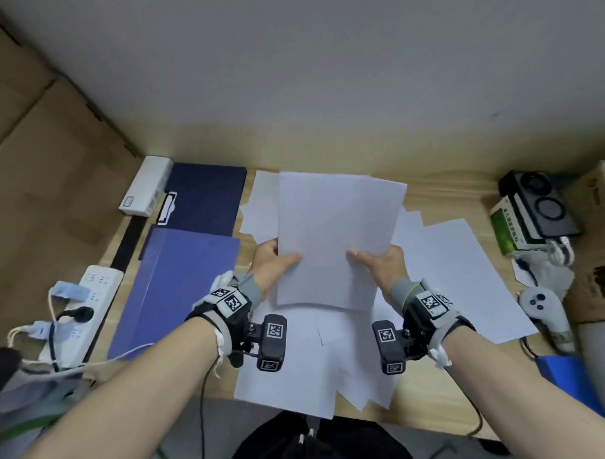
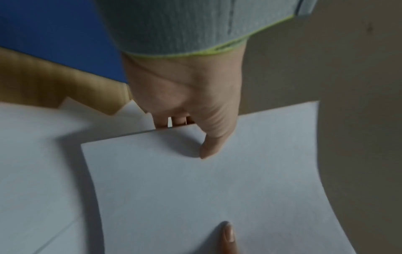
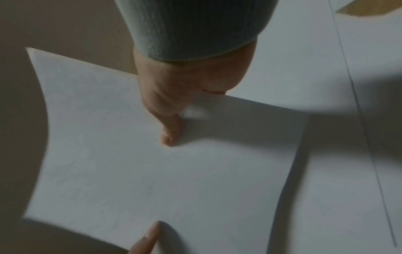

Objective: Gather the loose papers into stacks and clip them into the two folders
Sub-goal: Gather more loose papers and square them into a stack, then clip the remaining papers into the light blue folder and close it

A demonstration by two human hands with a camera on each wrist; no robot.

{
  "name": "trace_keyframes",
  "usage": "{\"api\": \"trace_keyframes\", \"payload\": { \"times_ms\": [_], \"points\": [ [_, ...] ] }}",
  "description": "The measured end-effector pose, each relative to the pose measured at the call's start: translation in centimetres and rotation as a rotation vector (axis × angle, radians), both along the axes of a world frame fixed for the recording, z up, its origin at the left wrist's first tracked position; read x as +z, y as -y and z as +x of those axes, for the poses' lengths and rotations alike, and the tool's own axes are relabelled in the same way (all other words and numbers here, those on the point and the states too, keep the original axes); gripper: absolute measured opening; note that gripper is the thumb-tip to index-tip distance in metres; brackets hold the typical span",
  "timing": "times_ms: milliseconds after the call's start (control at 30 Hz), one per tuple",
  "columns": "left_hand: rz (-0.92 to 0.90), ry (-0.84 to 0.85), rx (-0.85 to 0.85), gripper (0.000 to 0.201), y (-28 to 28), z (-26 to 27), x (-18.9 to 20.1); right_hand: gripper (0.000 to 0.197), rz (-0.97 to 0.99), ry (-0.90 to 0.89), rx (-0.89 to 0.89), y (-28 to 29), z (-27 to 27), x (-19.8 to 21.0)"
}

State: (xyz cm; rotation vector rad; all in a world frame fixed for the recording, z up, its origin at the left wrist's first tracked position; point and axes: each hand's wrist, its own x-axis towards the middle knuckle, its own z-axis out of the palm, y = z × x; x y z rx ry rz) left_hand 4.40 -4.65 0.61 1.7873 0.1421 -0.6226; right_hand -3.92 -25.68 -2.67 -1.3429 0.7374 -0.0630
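Both hands hold a stack of white papers [image 1: 335, 238] lifted above the desk. My left hand [image 1: 271, 261] pinches its left edge, thumb on top and fingers beneath, and my right hand [image 1: 381, 261] pinches the right edge the same way. The left wrist view shows the left hand [image 2: 185, 110] with its thumb pressed on the stack [image 2: 206, 189]; the right wrist view shows the right hand [image 3: 174, 103] on the stack [image 3: 163, 171]. More loose papers [image 1: 467, 275] lie spread on the desk under and around the stack. Two blue folders lie to the left: a lighter one [image 1: 179, 288] near me and a dark one [image 1: 204, 195] behind it.
A white power strip [image 1: 81, 312] with plugs and cables lies at the left edge. A white box [image 1: 145, 186] sits beside the dark folder. At the right are a black device [image 1: 540, 204], a green box [image 1: 510, 229], a white controller [image 1: 544, 310] and cardboard boxes [image 1: 597, 253].
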Motion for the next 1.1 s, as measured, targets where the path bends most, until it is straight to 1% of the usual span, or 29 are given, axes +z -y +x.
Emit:
{"api": "trace_keyframes", "payload": {
  "times_ms": [100, 167, 233, 367, 433, 467, 533, 600, 700, 767, 800, 867, 1000, 1100],
  "points": [
    [0.032, -0.045, 0.033, 0.029, -2.7, -0.9, -0.6, 0.013, 0.008, -0.047, 0.003, -1.8, 0.2, -0.8],
    [0.091, -0.073, 0.017, 0.027, -4.3, -1.0, -1.0, 0.013, -0.007, -0.073, -0.005, -2.5, 0.3, -1.3],
    [0.129, -0.101, 0.017, 0.022, -6.5, -1.0, -1.3, 0.018, -0.002, -0.095, 0.009, -3.6, 0.5, -1.8],
    [0.225, -0.060, 0.060, 0.016, -10.7, -0.4, -2.4, 0.022, -0.027, -0.153, 0.021, -5.0, 0.8, -2.8],
    [0.357, -0.021, 0.055, 0.019, -13.0, 0.2, -3.4, 0.026, -0.052, -0.188, 0.036, -5.7, 0.8, -3.3],
    [0.461, -0.002, 0.021, 0.028, -14.6, 0.8, -4.1, 0.028, -0.065, -0.207, 0.043, -6.5, 1.0, -3.6],
    [0.690, 0.016, -0.133, 0.054, -17.1, 1.6, -5.5, 0.029, -0.088, -0.261, 0.036, -7.7, 1.1, -4.3],
    [0.845, -0.005, -0.262, 0.078, -18.8, 1.9, -6.6, 0.031, -0.104, -0.316, 0.022, -8.9, 0.8, -5.0],
    [0.939, -0.079, -0.436, 0.106, -20.0, 1.9, -8.6, 0.032, -0.129, -0.386, -0.032, -10.9, 0.1, -6.1],
    [0.986, -0.090, -0.529, 0.119, -19.6, 1.0, -9.8, 0.030, -0.129, -0.424, -0.055, -11.6, -0.9, -6.4],
    [1.011, -0.087, -0.566, 0.123, -19.4, 0.8, -10.5, 0.030, -0.141, -0.452, -0.074, -12.2, -1.3, -6.6],
    [1.049, -0.078, -0.587, 0.122, -18.7, 0.3, -11.2, 0.030, -0.162, -0.494, -0.106, -12.9, -2.3, -6.8],
    [1.091, -0.092, -0.555, 0.114, -17.7, 0.2, -11.6, 0.028, -0.186, -0.531, -0.149, -13.6, -3.8, -6.9],
    [1.127, -0.074, -0.521, 0.109, -17.3, 0.1, -11.4, 0.024, -0.186, -0.512, -0.154, -14.1, -4.2, -6.3]
  ]
}}
